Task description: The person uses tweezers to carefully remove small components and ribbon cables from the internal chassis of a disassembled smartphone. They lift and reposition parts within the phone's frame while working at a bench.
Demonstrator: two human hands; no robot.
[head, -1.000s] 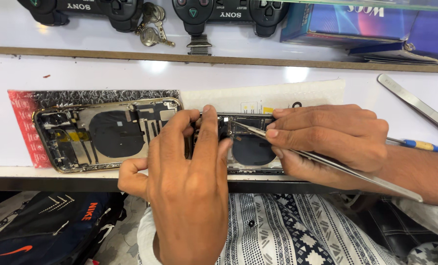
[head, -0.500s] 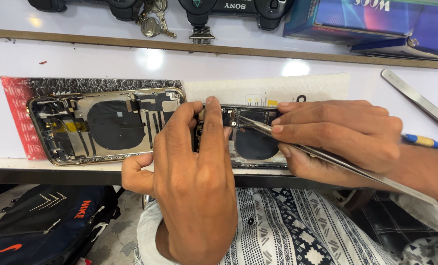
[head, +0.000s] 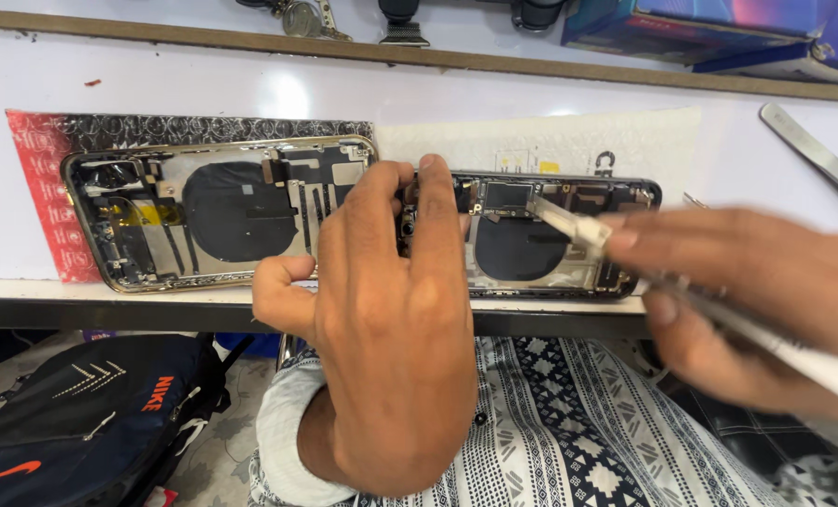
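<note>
Two opened phone housings lie side by side at the white bench's front edge. The gold-framed housing (head: 217, 211) is on the left, on a red-edged patterned mat. The dark-framed housing (head: 550, 239) is on the right. My left hand (head: 386, 319) rests fingertips on the dark housing's left end, pressing it down. My right hand (head: 747, 300) holds metal tweezers (head: 569, 222); their tips sit over the upper middle of the dark housing. The hand is blurred.
A second metal tool (head: 813, 155) lies on the bench at far right. A blue box (head: 710, 23) and keys (head: 306, 17) sit behind a wooden strip. A dark backpack (head: 81, 422) is on the floor at left. My patterned shirt is below.
My right hand has drawn back to the right, uncovering most of the dark housing, with the tweezers' tips still over it. The view has shifted down and closer.
</note>
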